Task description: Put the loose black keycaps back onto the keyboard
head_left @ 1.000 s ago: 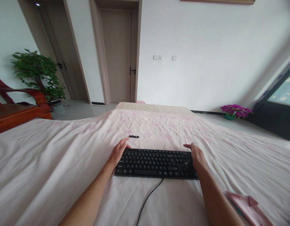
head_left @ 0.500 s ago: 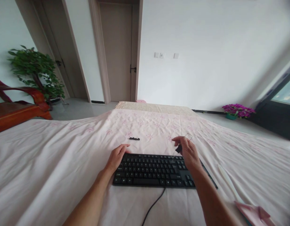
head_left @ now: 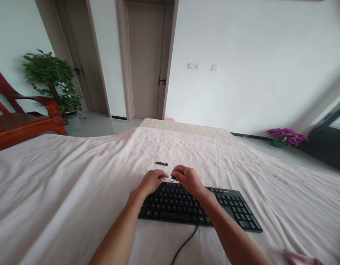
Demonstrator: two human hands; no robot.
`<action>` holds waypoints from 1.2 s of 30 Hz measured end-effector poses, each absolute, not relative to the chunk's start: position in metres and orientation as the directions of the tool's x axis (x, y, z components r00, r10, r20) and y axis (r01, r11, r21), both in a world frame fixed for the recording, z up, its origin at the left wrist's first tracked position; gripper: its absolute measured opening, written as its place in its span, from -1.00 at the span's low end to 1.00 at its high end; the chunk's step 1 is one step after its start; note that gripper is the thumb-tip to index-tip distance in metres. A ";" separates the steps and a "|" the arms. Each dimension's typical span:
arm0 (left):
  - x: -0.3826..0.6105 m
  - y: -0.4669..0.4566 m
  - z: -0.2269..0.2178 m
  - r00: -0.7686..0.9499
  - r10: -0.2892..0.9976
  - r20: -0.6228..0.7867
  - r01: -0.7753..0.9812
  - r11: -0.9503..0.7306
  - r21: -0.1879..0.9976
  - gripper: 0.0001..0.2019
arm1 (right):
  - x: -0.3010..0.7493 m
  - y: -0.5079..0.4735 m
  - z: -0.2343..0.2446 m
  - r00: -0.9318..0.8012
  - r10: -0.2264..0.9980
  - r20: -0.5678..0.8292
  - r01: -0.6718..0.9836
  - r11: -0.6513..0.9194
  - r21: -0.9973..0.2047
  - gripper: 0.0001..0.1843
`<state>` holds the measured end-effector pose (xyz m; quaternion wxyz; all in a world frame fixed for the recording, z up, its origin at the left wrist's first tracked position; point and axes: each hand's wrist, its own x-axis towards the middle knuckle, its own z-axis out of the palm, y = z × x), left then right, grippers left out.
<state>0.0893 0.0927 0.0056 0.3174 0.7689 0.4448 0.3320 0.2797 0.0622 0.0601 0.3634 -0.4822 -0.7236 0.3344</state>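
Note:
A black keyboard (head_left: 181,206) lies on the pink flowered cloth. My right hand (head_left: 188,180) is closed on a wire keycap puller (head_left: 173,178) with a black handle, whose wire end points down at the keyboard's top row. Just left of it, my left hand (head_left: 153,181) hovers over or rests on the keyboard's upper left part; its fingers are bent and look slightly apart, with nothing visible in them. Beyond the keyboard, several small black keycaps (head_left: 161,163) lie in a short row. Both hands and the right forearm hide some of the keys.
The keyboard's cable (head_left: 183,244) runs toward me over the cloth (head_left: 76,191). Pink fabric (head_left: 299,257) lies at the lower right. Farther off are a wooden armchair (head_left: 28,117), a green plant (head_left: 52,79), a door (head_left: 146,62) and purple flowers (head_left: 287,135).
My right hand has moved left with the keycap puller, from the keyboard's right part to its upper left. My left hand has come in beside it. The view has shifted slightly.

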 end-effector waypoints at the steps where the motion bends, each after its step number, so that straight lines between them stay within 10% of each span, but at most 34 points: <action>1: 0.089 0.091 0.004 0.389 0.892 0.230 0.473 -0.408 0.781 -0.75 | 0.278 0.062 0.062 -0.300 0.926 0.228 0.456 0.349 -0.819 -0.79; 11: 0.082 0.084 0.003 0.438 0.870 0.225 0.513 -0.448 0.732 -0.86 | 0.250 0.061 0.061 -0.567 0.758 0.323 0.517 0.633 -0.577 -0.64; 30: 0.094 0.073 0.009 0.435 0.847 0.305 0.505 -0.510 0.697 -0.74 | 0.258 0.052 0.016 -0.175 0.839 0.515 0.356 0.542 -0.762 -0.52; 36: 0.093 0.080 0.006 0.333 0.889 0.314 0.298 -0.416 0.859 -0.77 | 0.260 0.052 0.027 -0.365 0.696 0.619 0.511 0.705 -0.492 -0.66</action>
